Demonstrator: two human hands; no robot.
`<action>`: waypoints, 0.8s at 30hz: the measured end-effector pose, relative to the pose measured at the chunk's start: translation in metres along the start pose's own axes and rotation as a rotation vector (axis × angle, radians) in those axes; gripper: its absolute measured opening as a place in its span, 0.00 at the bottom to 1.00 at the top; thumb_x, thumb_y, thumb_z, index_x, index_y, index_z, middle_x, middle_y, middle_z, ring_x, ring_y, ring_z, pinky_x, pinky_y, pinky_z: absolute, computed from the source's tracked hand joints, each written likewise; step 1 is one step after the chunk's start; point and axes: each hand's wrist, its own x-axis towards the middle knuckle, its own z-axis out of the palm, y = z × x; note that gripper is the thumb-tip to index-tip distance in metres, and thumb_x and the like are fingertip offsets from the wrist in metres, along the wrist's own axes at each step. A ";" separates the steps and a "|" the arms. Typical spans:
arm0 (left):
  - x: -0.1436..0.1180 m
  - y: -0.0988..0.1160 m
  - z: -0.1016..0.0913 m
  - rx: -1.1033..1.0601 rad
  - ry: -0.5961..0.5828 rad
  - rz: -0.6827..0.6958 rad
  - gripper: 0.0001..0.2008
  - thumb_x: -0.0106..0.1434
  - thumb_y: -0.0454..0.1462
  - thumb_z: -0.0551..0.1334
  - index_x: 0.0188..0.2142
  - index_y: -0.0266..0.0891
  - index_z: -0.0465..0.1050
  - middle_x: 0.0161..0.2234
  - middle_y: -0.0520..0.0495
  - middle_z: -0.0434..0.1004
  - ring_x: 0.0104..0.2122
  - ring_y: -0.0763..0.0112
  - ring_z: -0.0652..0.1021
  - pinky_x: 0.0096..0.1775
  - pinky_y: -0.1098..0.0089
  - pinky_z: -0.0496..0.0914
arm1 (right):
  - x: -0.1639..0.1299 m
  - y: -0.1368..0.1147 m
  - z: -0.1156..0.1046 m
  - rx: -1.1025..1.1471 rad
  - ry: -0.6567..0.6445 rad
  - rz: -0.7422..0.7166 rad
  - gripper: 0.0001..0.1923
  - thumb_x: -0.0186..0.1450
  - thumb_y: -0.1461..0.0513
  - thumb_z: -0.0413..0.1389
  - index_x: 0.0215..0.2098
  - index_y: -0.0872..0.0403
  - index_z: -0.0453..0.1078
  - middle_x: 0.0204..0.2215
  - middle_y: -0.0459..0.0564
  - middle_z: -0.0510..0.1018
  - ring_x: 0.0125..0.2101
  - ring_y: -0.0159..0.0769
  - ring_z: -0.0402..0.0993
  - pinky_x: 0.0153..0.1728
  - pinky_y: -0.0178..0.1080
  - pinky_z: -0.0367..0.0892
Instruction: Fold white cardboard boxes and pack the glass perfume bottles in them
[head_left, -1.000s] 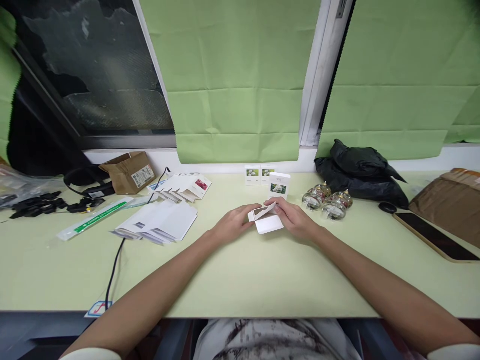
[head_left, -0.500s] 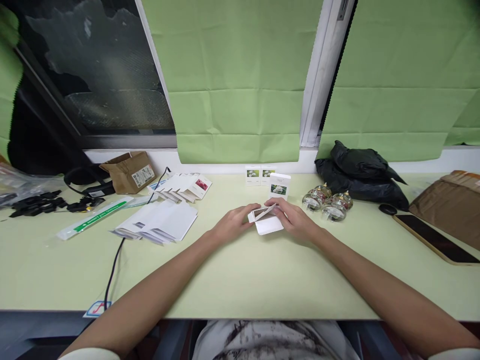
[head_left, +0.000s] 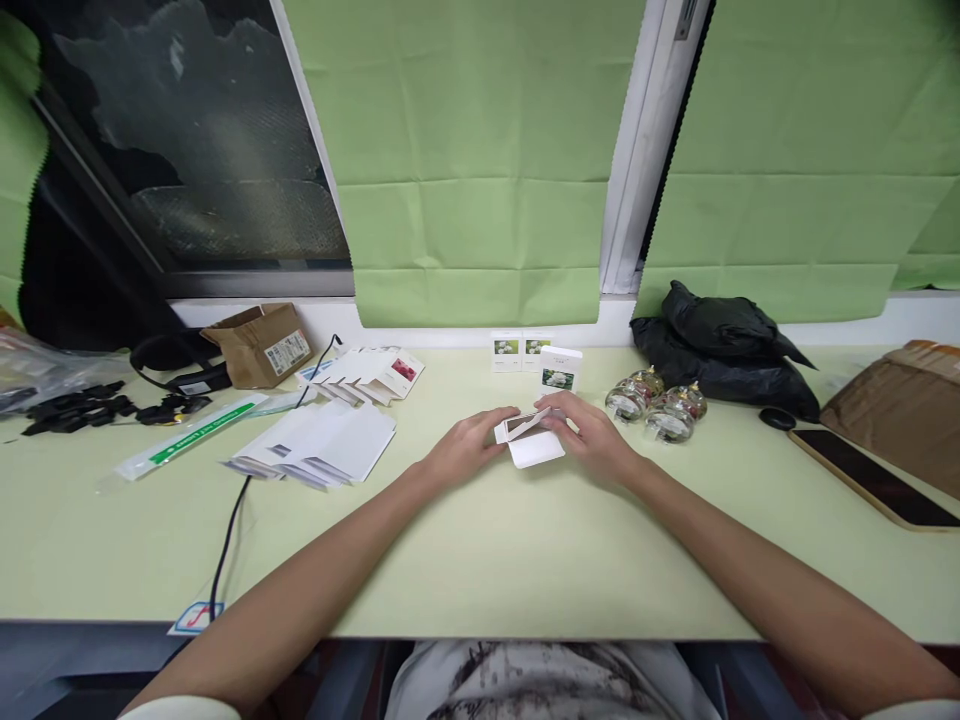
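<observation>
A small white cardboard box (head_left: 537, 450) with its end flaps open faces me above the middle of the table. My left hand (head_left: 466, 446) grips its left side. On the right, my right hand (head_left: 589, 436) has its fingers at the box's upper edge and flap. Just behind the hands stands a white box with a flower picture (head_left: 560, 371). Farther back, two similar small boxes (head_left: 520, 351) are side by side against the wall. Several glass bottles with gold tops (head_left: 670, 415) lie to the right of my right hand.
Several flat white folded cartons (head_left: 337, 440) lie on the left, with more picture cartons (head_left: 375, 372) behind them. A brown box (head_left: 262, 345), a green-striped plastic sleeve (head_left: 196, 435) and a black cable (head_left: 229, 540) are there too. Black bags (head_left: 724, 350) and a phone (head_left: 874, 475) lie on the right.
The fingers of my right hand have shifted slightly at the box's opening. The box has barely moved, and my left hand keeps its grip.
</observation>
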 end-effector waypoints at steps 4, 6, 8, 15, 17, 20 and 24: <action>0.000 -0.003 0.002 0.027 0.010 0.003 0.26 0.73 0.41 0.61 0.68 0.50 0.62 0.64 0.46 0.74 0.58 0.59 0.79 0.58 0.59 0.74 | 0.003 -0.001 -0.003 -0.047 0.050 -0.108 0.14 0.77 0.59 0.51 0.60 0.45 0.66 0.54 0.55 0.76 0.55 0.46 0.75 0.54 0.50 0.73; 0.000 -0.003 0.002 0.031 0.012 -0.001 0.25 0.73 0.41 0.61 0.67 0.49 0.63 0.63 0.47 0.75 0.58 0.59 0.79 0.58 0.59 0.74 | 0.004 -0.003 -0.005 -0.090 0.064 -0.180 0.12 0.77 0.61 0.51 0.57 0.46 0.68 0.52 0.56 0.76 0.54 0.46 0.75 0.52 0.50 0.74; 0.001 -0.003 0.002 0.031 0.011 -0.005 0.25 0.73 0.42 0.61 0.67 0.50 0.63 0.62 0.47 0.76 0.57 0.59 0.80 0.57 0.59 0.75 | 0.006 -0.005 -0.006 -0.134 0.070 -0.232 0.10 0.76 0.62 0.51 0.53 0.47 0.70 0.51 0.56 0.76 0.53 0.46 0.75 0.51 0.50 0.74; 0.001 0.001 -0.001 0.001 0.008 -0.024 0.24 0.72 0.39 0.61 0.66 0.49 0.65 0.61 0.48 0.77 0.54 0.60 0.81 0.54 0.62 0.75 | 0.008 -0.011 -0.012 -0.239 0.066 -0.274 0.07 0.76 0.64 0.51 0.49 0.50 0.70 0.46 0.57 0.76 0.49 0.47 0.72 0.49 0.51 0.72; 0.001 0.001 -0.001 -0.007 0.010 -0.023 0.24 0.72 0.39 0.61 0.66 0.49 0.65 0.61 0.48 0.77 0.55 0.60 0.81 0.55 0.62 0.75 | 0.009 -0.012 -0.015 -0.285 0.038 -0.279 0.07 0.76 0.63 0.52 0.49 0.50 0.71 0.44 0.57 0.76 0.47 0.47 0.70 0.48 0.50 0.71; 0.002 -0.002 -0.001 -0.017 0.016 -0.026 0.24 0.71 0.40 0.62 0.66 0.48 0.66 0.62 0.48 0.76 0.56 0.60 0.80 0.56 0.61 0.74 | 0.010 -0.013 -0.018 -0.360 -0.001 -0.302 0.08 0.76 0.62 0.52 0.51 0.50 0.72 0.43 0.56 0.77 0.46 0.47 0.67 0.47 0.49 0.71; 0.004 -0.003 -0.002 -0.037 0.005 -0.064 0.23 0.71 0.38 0.61 0.65 0.48 0.67 0.61 0.49 0.77 0.56 0.59 0.80 0.58 0.60 0.74 | 0.010 -0.014 -0.021 -0.439 -0.051 -0.355 0.11 0.77 0.63 0.51 0.53 0.49 0.73 0.42 0.56 0.77 0.46 0.48 0.66 0.48 0.50 0.70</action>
